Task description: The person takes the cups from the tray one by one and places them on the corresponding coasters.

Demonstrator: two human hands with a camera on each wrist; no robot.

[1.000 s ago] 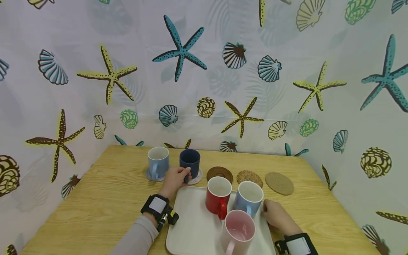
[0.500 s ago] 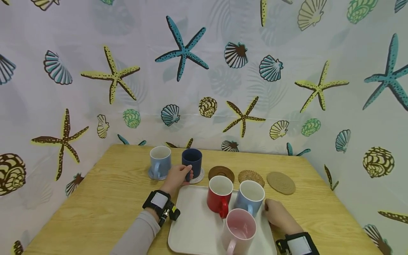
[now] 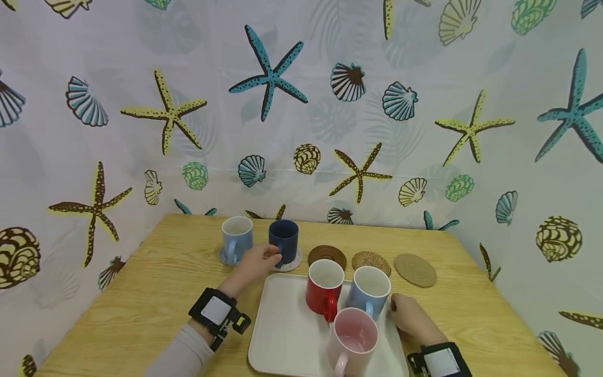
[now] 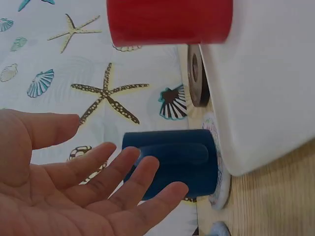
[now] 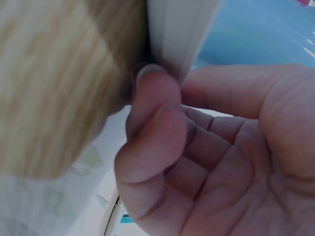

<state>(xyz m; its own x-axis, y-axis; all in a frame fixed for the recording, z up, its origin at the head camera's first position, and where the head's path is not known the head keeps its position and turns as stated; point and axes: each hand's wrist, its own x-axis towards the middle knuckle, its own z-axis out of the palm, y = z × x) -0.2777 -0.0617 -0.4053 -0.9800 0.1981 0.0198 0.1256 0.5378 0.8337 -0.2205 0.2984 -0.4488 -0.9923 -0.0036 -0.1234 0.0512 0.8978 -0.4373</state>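
My left hand [image 3: 254, 264] is beside the dark blue mug [image 3: 288, 240], fingers spread and apart from its handle in the left wrist view. That mug stands upright on a pale round coaster [image 3: 291, 265]. My right hand [image 3: 414, 317] grips the right edge of the white tray [image 3: 280, 324]; in the right wrist view the thumb lies on the inner side of the tray rim [image 5: 182, 29] and the fingers curl beneath it. On the tray stand a red mug [image 3: 319, 294], a light blue mug [image 3: 360, 299] and a pink mug [image 3: 346, 356].
Another light blue mug [image 3: 242, 243] stands on a blue coaster [image 3: 223, 256] at the left. Along the back lie a dark brown wooden coaster [image 3: 326, 255], a woven coaster [image 3: 372, 261] and a tan coaster [image 3: 415, 270]. A patterned cloth [image 3: 292, 120] hangs behind the wooden table [image 3: 155, 293].
My left hand has let go of the dark blue mug's handle, its fingers opening, and has drawn slightly left. The mug stays on its coaster. My right hand keeps its hold on the tray.
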